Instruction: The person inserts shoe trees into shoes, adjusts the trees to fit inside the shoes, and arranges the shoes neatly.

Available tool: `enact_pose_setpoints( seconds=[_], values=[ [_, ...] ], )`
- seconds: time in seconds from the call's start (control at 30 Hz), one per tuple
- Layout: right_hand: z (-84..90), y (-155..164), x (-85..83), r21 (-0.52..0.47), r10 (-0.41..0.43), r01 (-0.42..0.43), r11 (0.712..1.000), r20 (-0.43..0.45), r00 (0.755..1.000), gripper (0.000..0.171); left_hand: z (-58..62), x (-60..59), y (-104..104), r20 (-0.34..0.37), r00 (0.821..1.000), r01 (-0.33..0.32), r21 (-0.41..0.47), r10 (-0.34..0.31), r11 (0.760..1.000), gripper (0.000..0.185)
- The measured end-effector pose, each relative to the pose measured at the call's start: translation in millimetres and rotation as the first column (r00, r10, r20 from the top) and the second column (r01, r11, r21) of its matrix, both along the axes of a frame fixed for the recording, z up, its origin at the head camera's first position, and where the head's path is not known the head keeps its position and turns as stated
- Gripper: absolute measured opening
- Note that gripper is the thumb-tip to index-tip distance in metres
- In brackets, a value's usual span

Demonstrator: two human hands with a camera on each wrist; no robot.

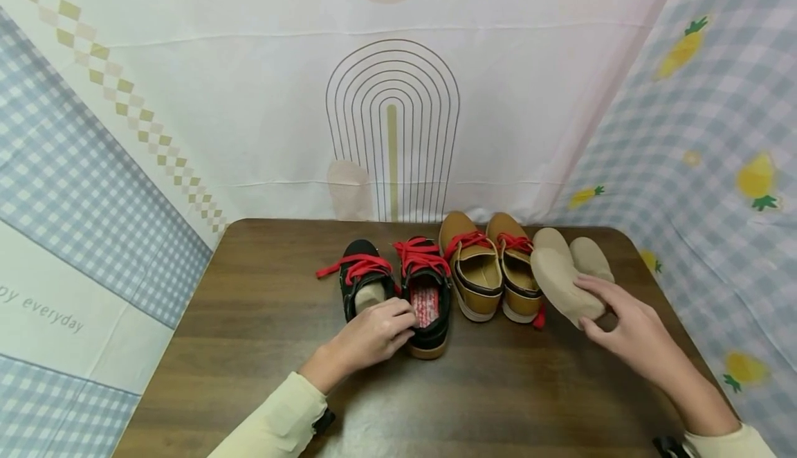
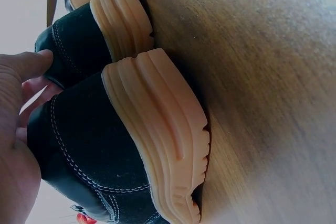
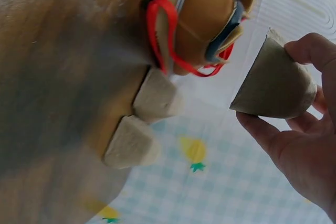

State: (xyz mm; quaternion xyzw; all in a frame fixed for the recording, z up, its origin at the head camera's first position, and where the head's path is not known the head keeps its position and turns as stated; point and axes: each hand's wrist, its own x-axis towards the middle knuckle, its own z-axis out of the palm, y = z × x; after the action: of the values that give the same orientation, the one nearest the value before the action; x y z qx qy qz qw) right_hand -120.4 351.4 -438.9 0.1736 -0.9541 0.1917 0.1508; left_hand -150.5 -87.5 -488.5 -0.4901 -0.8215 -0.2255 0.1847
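Your right hand [image 1: 629, 330] pinches a beige insole [image 1: 563, 281] by its heel end, thumb below and fingers curled over the top, lifting it just clear of the table [image 1: 261, 347] at the far right. Its long axis runs from your hand away towards the backdrop, toe end pointing away from you and slightly left; a second insole [image 1: 591, 257] lies just beside it on the table.

Your left hand [image 1: 373, 337] curls its fingers round the heel of the left black shoe [image 1: 364, 285], steadying it; that shoe already seems to have a beige insole inside. The right black shoe [image 1: 426, 299] beside it shows only a red patterned lining, so I judge it is yet unfilled. The tan shoes [image 1: 492, 268] stand between the black pair and the insoles, toes pointing away from you, and whether they hold insoles I cannot tell. So roughly one shoe looks done, with more left.
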Motion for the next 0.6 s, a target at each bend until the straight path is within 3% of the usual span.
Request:
enact_pose_setpoints(
  seconds=[0.33, 0.6],
  values=[
    [13.4, -23, -9.5, 0.026, 0.098, -0.097, 0.995, -0.036, 0.995, 0.074, 0.8, -0.1, 0, -0.008, 1.0, 0.01, 0.017, -0.01, 1.0, 0.012],
    [19.7, -43, -21.0, 0.036, 0.24, -0.238, 0.971, -0.063, 0.969, 0.073, 0.4, -1.0, 0, 0.009, 1.0, 0.008, 0.001, -0.008, 1.0, 0.013]
  ],
)
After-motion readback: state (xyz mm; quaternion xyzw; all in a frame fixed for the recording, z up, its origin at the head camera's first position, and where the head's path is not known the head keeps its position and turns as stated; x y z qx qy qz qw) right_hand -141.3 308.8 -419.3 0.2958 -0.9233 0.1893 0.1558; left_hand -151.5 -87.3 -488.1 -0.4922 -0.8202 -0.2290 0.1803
